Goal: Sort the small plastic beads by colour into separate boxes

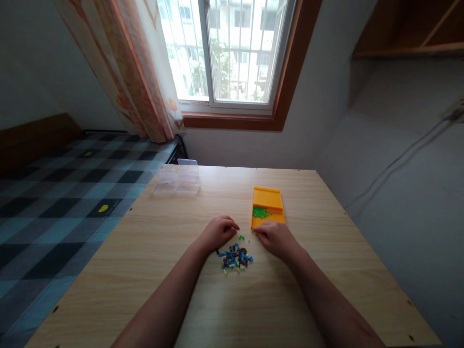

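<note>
A small pile of loose plastic pieces (pixel 236 257), blue, dark brown and pale yellow, lies on the table between my forearms. A few green bits (pixel 241 237) sit just beyond it. My left hand (pixel 219 233) rests at the pile's upper left, fingers curled together; whether anything is in them is hidden. At the near edge of an orange hinged case (pixel 267 197), my right hand (pixel 274 237) is closed in a pinch, with a tiny green piece (pixel 253 231) at its fingertips. The case lies opened flat, and many green pieces (pixel 259 212) are gathered in its nearer half.
Clear plastic boxes (pixel 188 186) with raised lids stand at the table's far left corner. The wooden table (pixel 163 280) reaches toward the window wall. A bed with a checked cover (pixel 72 193) is on the left, and a wall (pixel 398 145) is on the right.
</note>
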Motion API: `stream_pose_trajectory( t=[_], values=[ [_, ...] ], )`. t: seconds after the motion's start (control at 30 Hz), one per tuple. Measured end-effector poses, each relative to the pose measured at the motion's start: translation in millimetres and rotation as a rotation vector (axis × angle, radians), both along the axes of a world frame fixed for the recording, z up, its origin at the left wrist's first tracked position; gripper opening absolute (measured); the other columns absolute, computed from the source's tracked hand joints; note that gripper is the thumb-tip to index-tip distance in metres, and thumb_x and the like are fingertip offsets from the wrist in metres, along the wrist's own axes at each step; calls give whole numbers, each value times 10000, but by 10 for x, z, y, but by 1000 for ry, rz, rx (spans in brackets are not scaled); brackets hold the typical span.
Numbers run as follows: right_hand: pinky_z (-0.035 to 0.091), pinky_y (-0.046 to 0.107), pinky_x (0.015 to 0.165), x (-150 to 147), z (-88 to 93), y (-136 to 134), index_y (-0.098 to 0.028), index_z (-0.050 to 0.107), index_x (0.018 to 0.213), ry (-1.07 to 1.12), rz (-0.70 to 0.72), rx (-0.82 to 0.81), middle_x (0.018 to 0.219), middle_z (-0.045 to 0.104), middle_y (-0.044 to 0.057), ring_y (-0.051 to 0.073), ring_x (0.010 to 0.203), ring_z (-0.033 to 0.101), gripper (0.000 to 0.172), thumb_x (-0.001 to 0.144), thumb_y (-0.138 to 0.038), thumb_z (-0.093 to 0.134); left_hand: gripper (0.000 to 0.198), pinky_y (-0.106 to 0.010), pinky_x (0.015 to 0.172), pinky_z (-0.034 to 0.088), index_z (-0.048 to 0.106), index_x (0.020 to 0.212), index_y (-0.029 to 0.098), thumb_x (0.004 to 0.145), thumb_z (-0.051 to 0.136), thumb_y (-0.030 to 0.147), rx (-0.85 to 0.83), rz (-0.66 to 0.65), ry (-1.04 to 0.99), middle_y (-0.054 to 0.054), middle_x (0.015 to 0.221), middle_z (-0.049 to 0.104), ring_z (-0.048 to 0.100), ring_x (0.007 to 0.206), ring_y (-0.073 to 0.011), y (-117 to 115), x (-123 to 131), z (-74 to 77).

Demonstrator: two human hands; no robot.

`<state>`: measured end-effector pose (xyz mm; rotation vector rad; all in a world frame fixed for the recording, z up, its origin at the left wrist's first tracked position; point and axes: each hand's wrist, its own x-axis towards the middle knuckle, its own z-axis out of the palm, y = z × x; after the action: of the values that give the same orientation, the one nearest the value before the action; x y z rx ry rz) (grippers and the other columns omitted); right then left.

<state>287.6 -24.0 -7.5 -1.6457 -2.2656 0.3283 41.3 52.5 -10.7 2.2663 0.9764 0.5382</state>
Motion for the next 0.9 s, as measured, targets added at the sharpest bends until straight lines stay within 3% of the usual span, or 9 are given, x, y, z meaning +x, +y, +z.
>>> stream_pose_trajectory(
  t=[0.57, 0.8, 0.9],
  values=[
    [341, 264, 633, -132, 37, 5, -246, 758, 873, -116, -57, 33, 842, 725, 13, 149, 743, 643, 217, 968, -278, 567, 182, -236, 717, 471, 795, 843, 214, 804, 674, 83, -18, 16, -88, -10, 876, 738, 655, 775, -135, 83, -17, -78],
    [411, 299, 833, 314, 60, 188, -213, 785, 907, -89, -380, 153, 977, 758, 62, 220, 957, 624, 176, 931, -234, 612, 210, -236, 696, 459, 801, 852, 216, 801, 680, 53, -17, 32, -103, -6, 852, 740, 650, 748, -128, 85, -1, -101],
    [401, 322, 859, 385, -18, 269, -204, 796, 873, -144, -430, 123, 951, 754, 67, 235, 955, 598, 177, 915, -211, 624, 218, -238, 697, 458, 802, 853, 220, 800, 679, 48, -14, 53, -116, -4, 848, 742, 651, 745, -127, 85, 8, -117]
  ],
)
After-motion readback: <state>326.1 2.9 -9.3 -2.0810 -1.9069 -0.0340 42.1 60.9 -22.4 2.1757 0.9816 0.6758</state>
